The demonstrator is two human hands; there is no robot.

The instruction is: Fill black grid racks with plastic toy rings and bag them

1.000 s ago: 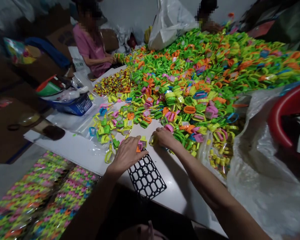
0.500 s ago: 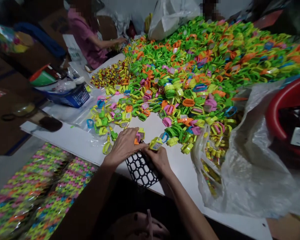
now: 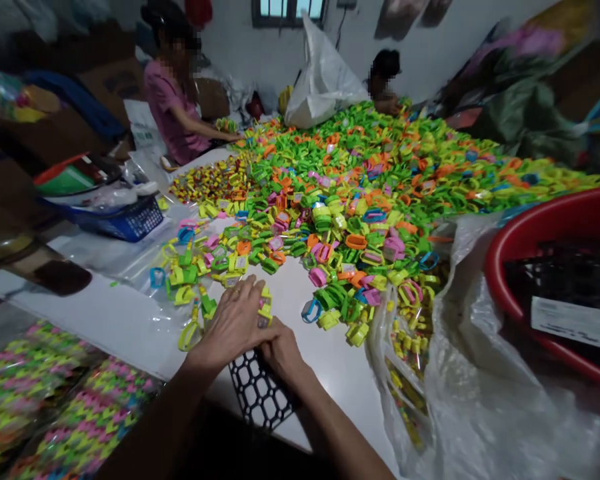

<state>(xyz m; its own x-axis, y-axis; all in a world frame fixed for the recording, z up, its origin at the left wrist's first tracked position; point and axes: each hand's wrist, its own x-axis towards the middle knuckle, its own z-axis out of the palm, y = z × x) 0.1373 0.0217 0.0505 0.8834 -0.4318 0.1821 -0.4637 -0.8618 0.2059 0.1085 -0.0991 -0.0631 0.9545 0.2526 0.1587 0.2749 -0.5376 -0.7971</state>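
white table [image 3: 300,300] — left hand [image 3: 233,327] touching right hand [image 3: 283,350] above black grid [image 3: 260,393]

The head-worn camera looks forward and down, close over the left hand [image 3: 233,327] and right hand [image 3: 283,351].

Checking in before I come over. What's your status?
Left hand at yellow plastic pieces. Right hand against it, both over black plastic grid. Big plastic heap beyond.

Dim light, coming perhaps from a small window [image 3: 289,9], leaves dark corners, and wide-angle distortion bends the frame's edges.
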